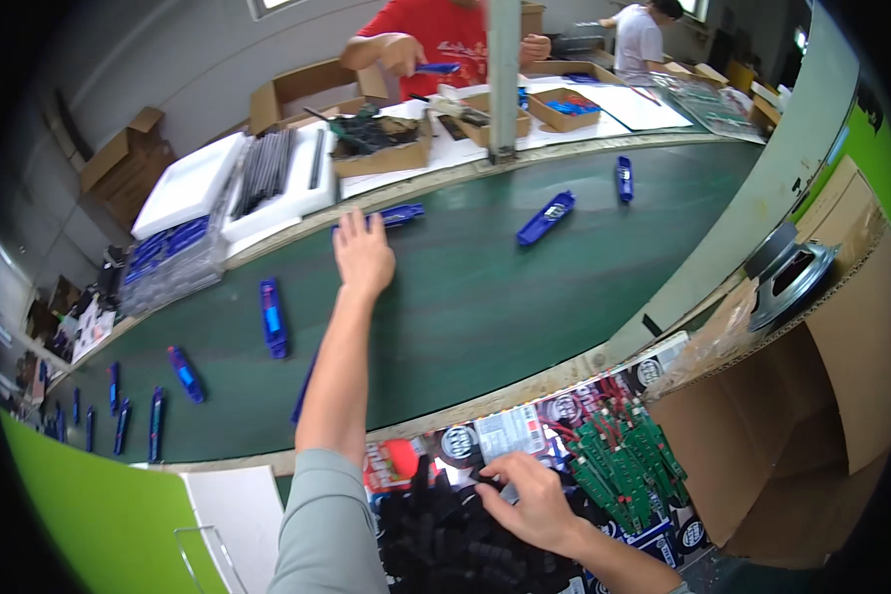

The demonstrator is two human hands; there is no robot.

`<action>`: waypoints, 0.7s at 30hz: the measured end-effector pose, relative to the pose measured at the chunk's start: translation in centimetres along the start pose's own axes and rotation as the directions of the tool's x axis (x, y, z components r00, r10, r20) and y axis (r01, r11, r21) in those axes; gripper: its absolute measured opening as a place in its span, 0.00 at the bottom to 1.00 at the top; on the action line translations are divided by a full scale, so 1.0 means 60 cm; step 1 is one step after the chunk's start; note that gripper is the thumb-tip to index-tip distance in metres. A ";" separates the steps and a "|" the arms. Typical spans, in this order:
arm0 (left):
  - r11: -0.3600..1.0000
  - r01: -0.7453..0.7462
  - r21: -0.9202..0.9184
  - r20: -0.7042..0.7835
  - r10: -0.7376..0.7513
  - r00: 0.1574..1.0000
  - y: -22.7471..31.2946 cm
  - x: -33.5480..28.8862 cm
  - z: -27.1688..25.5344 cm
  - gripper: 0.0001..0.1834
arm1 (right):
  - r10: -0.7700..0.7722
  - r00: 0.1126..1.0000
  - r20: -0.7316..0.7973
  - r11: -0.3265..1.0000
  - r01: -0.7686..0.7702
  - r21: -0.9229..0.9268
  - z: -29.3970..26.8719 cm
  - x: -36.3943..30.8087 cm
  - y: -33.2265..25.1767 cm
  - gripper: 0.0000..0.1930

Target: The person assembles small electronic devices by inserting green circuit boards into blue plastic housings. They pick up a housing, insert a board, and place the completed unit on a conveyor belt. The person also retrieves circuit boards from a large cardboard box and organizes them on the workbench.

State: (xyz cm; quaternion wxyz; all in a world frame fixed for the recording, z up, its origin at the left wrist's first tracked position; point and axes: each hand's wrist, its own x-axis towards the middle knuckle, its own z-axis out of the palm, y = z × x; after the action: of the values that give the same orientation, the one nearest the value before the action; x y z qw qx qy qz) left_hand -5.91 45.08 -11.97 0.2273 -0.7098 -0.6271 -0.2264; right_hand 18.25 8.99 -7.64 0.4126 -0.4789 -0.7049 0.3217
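My left hand (pixel 363 255) stretches across the green conveyor belt (pixel 445 297). Its fingers are extended over the left end of a blue plastic housing (pixel 402 214) near the belt's far edge. Whether they press on it I cannot tell. Low in the view, my right hand (pixel 537 503) pinches a small black part (pixel 487 479) between thumb and fingers, beside a heap of black parts (pixel 441 530). Right of that hand lies a pile of green circuit boards (pixel 624 465) with red wires. Another blue housing (pixel 304 391) is partly hidden behind my left forearm.
More blue housings (pixel 545 219) lie spaced along the belt, several at its left end. Across it, a person in red (pixel 436 40) holds a blue piece beside parts boxes (pixel 386 148) and a foam tray (pixel 317 193). A speaker (pixel 794 277) rests on an open carton (pixel 762 436) at right.
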 end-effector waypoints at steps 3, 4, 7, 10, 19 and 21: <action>0.998 0.027 0.059 0.182 -0.037 0.983 -0.003 0.012 0.017 0.20 | 0.004 1.000 -0.013 0.999 -0.003 0.043 -0.003 -0.001 0.006 0.10; 0.998 -0.023 0.066 0.180 0.011 0.984 -0.006 0.014 0.007 0.19 | 0.005 1.000 -0.026 0.999 -0.004 0.042 -0.001 0.001 0.007 0.10; 0.990 -0.138 -0.008 0.261 0.135 0.956 -0.007 -0.010 -0.059 0.15 | 0.014 1.000 -0.007 0.997 -0.013 0.082 0.000 -0.001 0.007 0.12; 0.948 -0.149 -0.281 0.259 0.225 0.939 0.021 -0.046 -0.138 0.15 | 0.116 0.993 -0.028 0.983 -0.111 0.147 -0.009 -0.002 -0.006 0.13; 0.082 0.514 -0.854 0.520 0.115 0.846 0.117 -0.219 -0.394 0.27 | 0.251 0.958 0.137 0.701 -0.278 0.657 -0.087 0.027 -0.014 0.14; -0.038 0.512 -0.858 0.503 0.133 0.854 0.149 -0.274 -0.443 0.27 | 0.267 0.961 0.073 0.672 -0.240 0.700 -0.095 0.023 -0.025 0.13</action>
State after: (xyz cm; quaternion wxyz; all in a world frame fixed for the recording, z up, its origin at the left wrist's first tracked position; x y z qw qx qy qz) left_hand 0.18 15.00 -1.19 -0.5282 -0.5861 -0.4054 -0.4616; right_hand 22.43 10.13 -3.44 0.5274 -0.3846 -0.4483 0.6107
